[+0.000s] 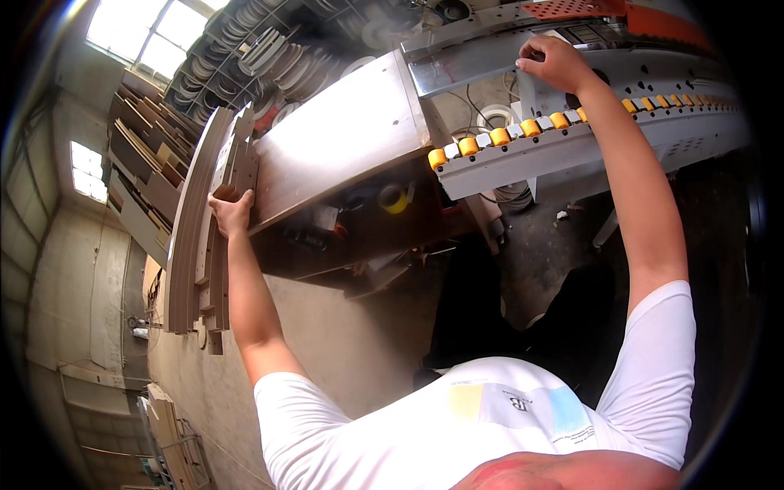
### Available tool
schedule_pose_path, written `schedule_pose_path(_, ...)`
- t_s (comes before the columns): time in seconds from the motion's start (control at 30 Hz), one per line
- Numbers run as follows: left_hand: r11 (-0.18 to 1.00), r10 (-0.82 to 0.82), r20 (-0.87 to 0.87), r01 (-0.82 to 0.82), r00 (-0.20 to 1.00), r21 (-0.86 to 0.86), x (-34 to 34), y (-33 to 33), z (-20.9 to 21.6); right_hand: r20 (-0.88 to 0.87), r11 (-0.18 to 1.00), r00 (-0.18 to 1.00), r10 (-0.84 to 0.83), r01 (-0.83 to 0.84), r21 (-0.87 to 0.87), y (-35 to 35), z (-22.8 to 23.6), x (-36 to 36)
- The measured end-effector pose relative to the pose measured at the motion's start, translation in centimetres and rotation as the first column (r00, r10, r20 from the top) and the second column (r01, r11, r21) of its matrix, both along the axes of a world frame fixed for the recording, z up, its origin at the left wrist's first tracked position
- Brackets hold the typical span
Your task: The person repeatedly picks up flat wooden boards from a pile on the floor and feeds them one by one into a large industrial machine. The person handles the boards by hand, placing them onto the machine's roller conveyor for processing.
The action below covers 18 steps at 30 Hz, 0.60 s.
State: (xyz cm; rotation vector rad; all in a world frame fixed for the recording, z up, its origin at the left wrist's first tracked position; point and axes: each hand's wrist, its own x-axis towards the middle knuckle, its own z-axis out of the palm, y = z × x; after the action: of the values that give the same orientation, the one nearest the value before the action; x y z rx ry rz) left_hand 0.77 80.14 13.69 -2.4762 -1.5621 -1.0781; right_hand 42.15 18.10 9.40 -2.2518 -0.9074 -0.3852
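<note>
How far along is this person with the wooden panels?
Done: nothing visibly finished. In hand: the left hand rests at the edge of a stack of panels standing beside the table; the right hand grips a strip at the machine. Left: the whole stack seems unfed.

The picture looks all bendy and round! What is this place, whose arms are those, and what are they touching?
The camera sits on a person's head and looks down, and its wide lens bends straight edges. That is why you see their white shirt at the bottom and both arms reaching away. This is a workshop. The left hand rests on the edge of a stack of brown wooden panels, beside a long shiny brown board. The right hand pinches a thin pale strip at a grey machine. The machine carries a row of yellow and white rollers. Behind, a rack holds coils of tape.
</note>
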Motion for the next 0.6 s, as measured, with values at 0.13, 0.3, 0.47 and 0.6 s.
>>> schedule_pose_path(0.13, 0.999, -0.028, 0.015, 0.029, 0.999, -0.033, 0.8, -0.2, -0.4, 0.043, 1.0, 0.999, -0.004, 0.004, -0.003, -0.3, -0.4, 0.6)
schedule_pose_path(0.3, 0.993, -0.108, 0.04, 0.11, 0.993, -0.05, -0.2, 2.2, -0.8, 0.044, 1.0, 0.999, -0.011, 0.011, 0.002, -0.1, -0.2, 0.1)
schedule_pose_path(0.47, 0.99, -0.129, 0.046, 0.131, 0.991, -0.045, -0.5, 2.9, -1.2, -0.017, 1.0, 1.0, -0.006, 0.005, -0.03, 0.0, 0.2, -0.1)
schedule_pose_path(0.6, 0.996, -0.088, 0.02, 0.089, 0.996, -0.012, 0.9, 0.7, -1.2, -0.007, 0.999, 1.0, -0.015, 0.015, -0.029, -0.5, -0.1, 0.5)
